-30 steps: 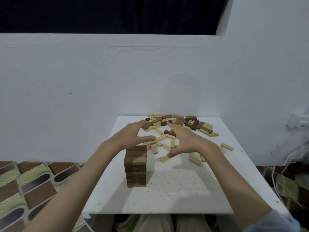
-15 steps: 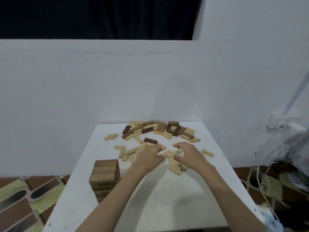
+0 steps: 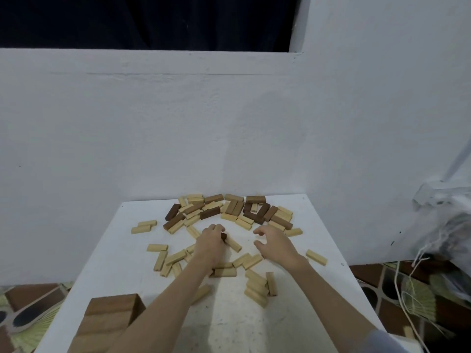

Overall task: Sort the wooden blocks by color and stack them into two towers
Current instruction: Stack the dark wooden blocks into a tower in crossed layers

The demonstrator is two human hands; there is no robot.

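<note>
— As the head view looks down on the white table (image 3: 318, 250), where do the two hands sit?

— Both reach to the middle of the table. The left hand (image 3: 210, 244) lies among the scattered pieces, its fingers curled round a dark brown block (image 3: 224, 236), of which only one end shows at the fingertips. The right hand (image 3: 274, 243) hovers just beside it, thumb and fingers loosely bent and spread, holding nothing.

— And the blocks themselves?

— A mixed heap of dark and light blocks (image 3: 229, 212) lies along the far edge of the table, close to the white wall (image 3: 178, 136). Loose light blocks (image 3: 173, 258) are strewn nearer the person, some under and between the forearms, with a small cluster (image 3: 257, 289) by the right forearm and one stray piece (image 3: 316, 257) well apart to the right.

— Is any tower standing?

— One brown tower (image 3: 109, 319) stands at the near left corner, cut off by the lower edge of the view. Patterned floor tiles (image 3: 28, 309) show on the left and thin cords (image 3: 407, 289) hang on the right.
</note>
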